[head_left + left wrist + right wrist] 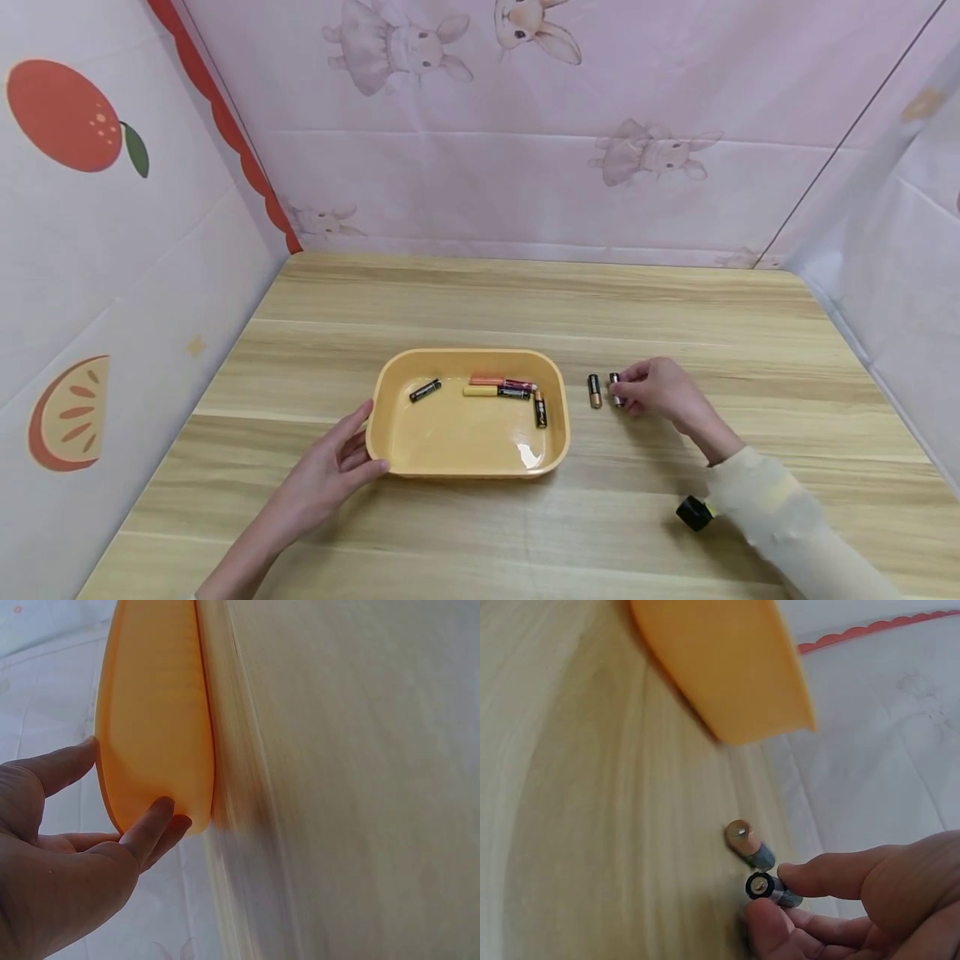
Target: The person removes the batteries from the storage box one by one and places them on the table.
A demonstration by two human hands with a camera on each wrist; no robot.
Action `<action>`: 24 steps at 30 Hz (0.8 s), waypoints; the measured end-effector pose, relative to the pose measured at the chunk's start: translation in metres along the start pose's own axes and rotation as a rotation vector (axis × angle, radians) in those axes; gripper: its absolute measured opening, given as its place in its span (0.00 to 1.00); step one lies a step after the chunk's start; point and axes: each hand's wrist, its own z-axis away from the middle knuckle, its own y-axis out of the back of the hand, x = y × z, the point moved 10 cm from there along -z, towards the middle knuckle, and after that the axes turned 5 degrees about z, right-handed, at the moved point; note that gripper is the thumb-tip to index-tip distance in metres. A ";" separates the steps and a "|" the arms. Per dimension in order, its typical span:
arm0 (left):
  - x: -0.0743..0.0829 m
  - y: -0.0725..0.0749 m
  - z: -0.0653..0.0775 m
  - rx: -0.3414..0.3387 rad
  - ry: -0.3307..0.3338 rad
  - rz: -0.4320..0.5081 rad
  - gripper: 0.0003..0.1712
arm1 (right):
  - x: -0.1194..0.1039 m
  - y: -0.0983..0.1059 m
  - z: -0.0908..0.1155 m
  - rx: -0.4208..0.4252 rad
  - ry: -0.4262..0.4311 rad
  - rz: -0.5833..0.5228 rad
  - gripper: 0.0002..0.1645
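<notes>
At the left end of a yellow plastic tray (465,450), my left hand (326,475) touches the rim and outer wall, its thumb and fingers spread apart. In the left wrist view, fingertips (161,806) rest against the tray's outside wall (154,705). To the right of the tray, my right hand (663,396) pinches a small dark battery (763,886) between thumb and finger. Another battery (595,391), black with a copper end, lies just left of it on the table. Inside the tray are a short black battery (425,390) and a black-and-gold battery (540,410).
Also in the tray lie an orange-and-red stick-shaped piece (487,379) and a yellow-and-black one (482,391). A black object (694,513) sits near the right sleeve (787,508). Printed cloth walls (525,200) border the wooden table (450,300).
</notes>
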 end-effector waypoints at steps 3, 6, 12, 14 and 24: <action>0.000 0.000 0.001 -0.001 -0.004 -0.002 0.50 | 0.003 0.000 -0.001 0.028 -0.012 0.041 0.14; 0.001 0.000 0.001 0.002 -0.004 -0.004 0.50 | 0.003 -0.001 -0.002 0.042 -0.008 0.051 0.15; 0.000 0.000 0.000 0.004 -0.005 -0.001 0.50 | 0.001 -0.001 -0.003 0.048 0.001 0.061 0.15; 0.000 0.000 0.000 0.004 -0.004 -0.001 0.50 | 0.002 -0.001 -0.003 0.047 -0.005 0.068 0.16; -0.001 0.000 -0.001 0.004 0.001 -0.006 0.49 | 0.003 0.000 -0.002 0.062 -0.020 0.132 0.14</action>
